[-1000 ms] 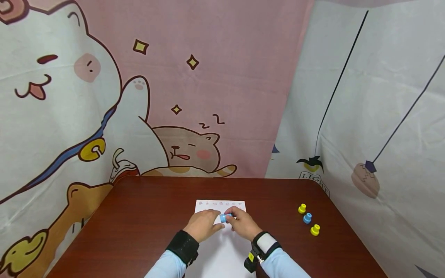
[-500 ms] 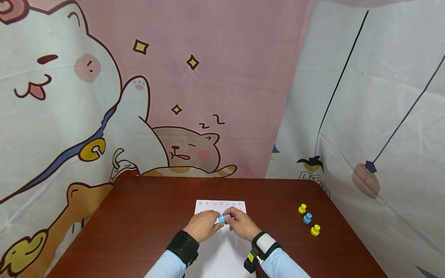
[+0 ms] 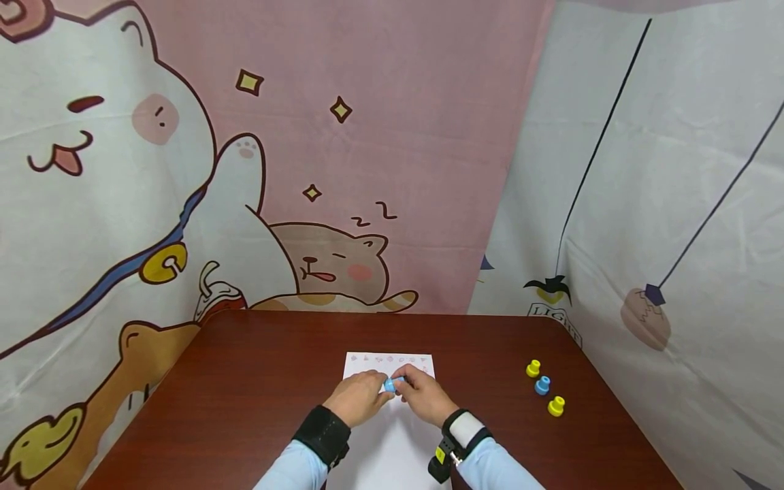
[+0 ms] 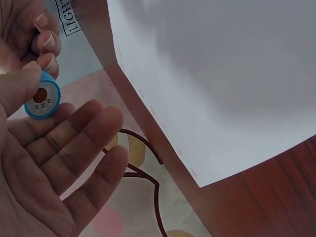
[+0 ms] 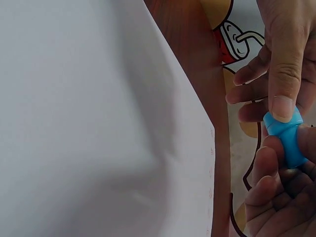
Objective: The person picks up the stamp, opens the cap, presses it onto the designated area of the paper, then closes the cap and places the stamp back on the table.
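Left hand [image 3: 357, 397] and right hand [image 3: 425, 397] both pinch blue piece [image 3: 390, 385], lower centre, above paper [image 3: 388, 452] with marks [image 3: 389, 358] already along top edge, three other pieces [image 3: 542, 386] unheld lower right, so looks partway.

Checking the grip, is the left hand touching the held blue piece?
Touching: in the right wrist view, the left hand has its thumb tip against the held blue piece.

We see one small glossy blue stamp-like piece [image 5: 291, 143], round end pale with a brown spot, tilted, pinched by left fingers [image 4: 81, 163] and right fingers [image 5: 266, 165], above white paper [image 3: 392, 442].
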`<state>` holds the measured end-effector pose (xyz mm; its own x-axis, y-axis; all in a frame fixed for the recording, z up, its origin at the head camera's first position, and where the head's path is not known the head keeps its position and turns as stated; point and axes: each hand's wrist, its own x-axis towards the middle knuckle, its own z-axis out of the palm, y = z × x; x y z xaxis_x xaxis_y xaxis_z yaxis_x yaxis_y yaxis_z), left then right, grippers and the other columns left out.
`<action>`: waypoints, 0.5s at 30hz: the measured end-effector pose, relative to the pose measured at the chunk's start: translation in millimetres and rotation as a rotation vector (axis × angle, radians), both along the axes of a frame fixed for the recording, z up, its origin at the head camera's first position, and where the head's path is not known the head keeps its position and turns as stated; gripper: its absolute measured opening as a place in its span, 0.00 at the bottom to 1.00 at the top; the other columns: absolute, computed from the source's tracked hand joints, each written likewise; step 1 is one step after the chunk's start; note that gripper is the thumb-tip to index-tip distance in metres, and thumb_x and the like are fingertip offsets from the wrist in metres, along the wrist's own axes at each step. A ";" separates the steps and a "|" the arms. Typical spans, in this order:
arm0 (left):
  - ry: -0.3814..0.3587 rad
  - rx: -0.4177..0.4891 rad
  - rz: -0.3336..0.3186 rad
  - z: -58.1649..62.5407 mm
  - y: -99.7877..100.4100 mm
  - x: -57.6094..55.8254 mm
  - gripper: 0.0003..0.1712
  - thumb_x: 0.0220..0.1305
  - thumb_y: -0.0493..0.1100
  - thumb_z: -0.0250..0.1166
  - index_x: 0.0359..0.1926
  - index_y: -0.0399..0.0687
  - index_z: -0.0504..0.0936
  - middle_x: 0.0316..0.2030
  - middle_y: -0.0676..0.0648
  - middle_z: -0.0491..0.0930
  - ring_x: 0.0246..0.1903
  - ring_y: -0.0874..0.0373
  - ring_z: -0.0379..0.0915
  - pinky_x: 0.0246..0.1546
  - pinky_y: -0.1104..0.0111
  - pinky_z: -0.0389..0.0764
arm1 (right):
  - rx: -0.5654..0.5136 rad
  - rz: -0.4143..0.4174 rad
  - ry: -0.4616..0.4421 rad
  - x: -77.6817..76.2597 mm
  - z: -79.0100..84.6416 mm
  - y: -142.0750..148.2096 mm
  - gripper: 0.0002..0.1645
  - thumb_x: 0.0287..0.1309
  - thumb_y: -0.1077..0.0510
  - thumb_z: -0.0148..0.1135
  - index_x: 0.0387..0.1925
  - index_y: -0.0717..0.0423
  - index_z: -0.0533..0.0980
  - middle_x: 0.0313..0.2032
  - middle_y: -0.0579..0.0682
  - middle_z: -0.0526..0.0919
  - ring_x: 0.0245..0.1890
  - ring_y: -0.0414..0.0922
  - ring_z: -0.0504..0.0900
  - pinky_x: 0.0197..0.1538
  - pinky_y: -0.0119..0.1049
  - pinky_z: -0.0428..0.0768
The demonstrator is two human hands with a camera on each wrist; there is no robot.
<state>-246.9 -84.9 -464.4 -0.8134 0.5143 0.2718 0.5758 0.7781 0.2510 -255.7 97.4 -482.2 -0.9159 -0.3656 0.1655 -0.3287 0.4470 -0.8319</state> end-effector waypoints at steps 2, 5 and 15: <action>0.018 0.009 -0.002 -0.5 -0.4 0.5 0.13 0.65 0.49 0.67 0.35 0.44 0.80 0.26 0.52 0.77 0.27 0.61 0.73 0.27 0.67 0.75 | -0.002 -0.016 0.002 0.1 0.2 -1.9 0.05 0.71 0.58 0.56 0.41 0.55 0.75 0.32 0.47 0.79 0.30 0.42 0.76 0.32 0.34 0.73; 0.051 0.021 0.004 -1.8 -1.0 1.0 0.13 0.66 0.49 0.67 0.32 0.44 0.79 0.24 0.52 0.75 0.26 0.59 0.74 0.26 0.67 0.74 | -0.015 -0.051 -0.003 1.0 0.7 -5.2 0.05 0.71 0.58 0.56 0.41 0.56 0.75 0.31 0.47 0.78 0.30 0.42 0.76 0.32 0.35 0.74; 0.090 0.016 0.043 -6.0 -3.4 -3.1 0.14 0.65 0.47 0.68 0.30 0.42 0.77 0.21 0.53 0.69 0.22 0.62 0.67 0.23 0.69 0.70 | -0.101 -0.133 -0.025 0.2 6.2 -7.9 0.10 0.72 0.57 0.56 0.41 0.62 0.74 0.28 0.49 0.76 0.28 0.44 0.77 0.31 0.36 0.73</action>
<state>-249.9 -88.3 -470.4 -0.8065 0.4744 0.3529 0.5628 0.7989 0.2121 -255.5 89.5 -476.0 -0.9595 -0.2234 0.1717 -0.2507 0.3986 -0.8822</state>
